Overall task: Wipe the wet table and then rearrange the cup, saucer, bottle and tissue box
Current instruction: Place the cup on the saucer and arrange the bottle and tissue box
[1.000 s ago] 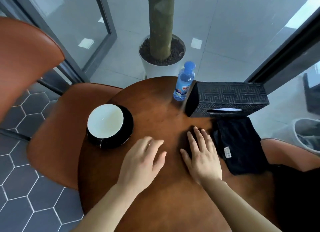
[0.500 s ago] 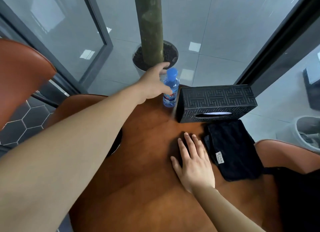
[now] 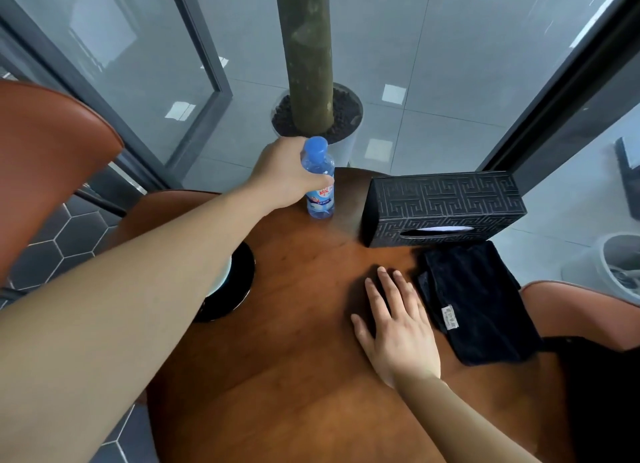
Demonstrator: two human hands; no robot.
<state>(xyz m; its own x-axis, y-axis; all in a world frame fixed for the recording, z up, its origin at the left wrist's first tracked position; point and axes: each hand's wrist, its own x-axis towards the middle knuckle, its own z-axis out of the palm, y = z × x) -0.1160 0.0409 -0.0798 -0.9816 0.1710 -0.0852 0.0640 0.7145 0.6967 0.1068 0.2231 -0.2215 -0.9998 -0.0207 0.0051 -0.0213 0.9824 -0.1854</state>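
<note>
A small clear bottle [image 3: 320,192] with a blue cap stands upright at the far edge of the round brown table [image 3: 294,358]. My left hand [image 3: 285,173] is wrapped around its upper half. To its right lies a black patterned tissue box [image 3: 443,206]. A folded black cloth [image 3: 478,300] rests in front of the box. My right hand [image 3: 398,327] lies flat on the table, fingers apart, just left of the cloth. The black saucer [image 3: 240,282] with the white cup [image 3: 225,275] on it sits at the left, mostly hidden by my left forearm.
A potted tree trunk [image 3: 308,57] in a white pot stands just beyond the table's far edge. Orange-brown chairs [image 3: 45,158] flank the table at left and right. Glass partitions with dark frames rise behind. A bin [image 3: 620,265] stands on the floor at the far right.
My left hand reached from the table's middle out to the bottle and closed around it. My right hand stayed flat beside the cloth.
</note>
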